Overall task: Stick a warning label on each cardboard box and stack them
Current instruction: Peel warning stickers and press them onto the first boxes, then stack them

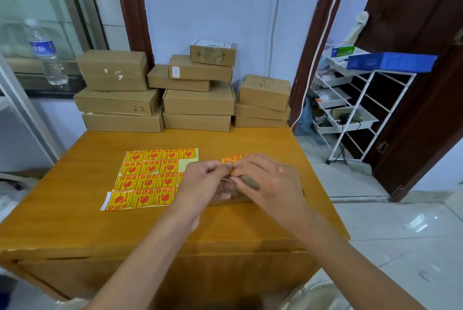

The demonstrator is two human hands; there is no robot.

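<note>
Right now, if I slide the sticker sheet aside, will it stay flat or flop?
Probably floppy: the sticker sheet looks paper-thin and its near-left corner already curls up. Likely very light, so a push may skate or buckle it on the glossy table.

Wooden table (100,222), orange-brown top. Clear plastic water bottle (46,53), blue label, white cap, upright on the dark window ledge (50,91) at left. White wire rack (355,109) at right with trays of small items; flat blue box (390,61) lying on top. Dark brown door (426,84). White cable (274,21) down the pale wall.
</note>
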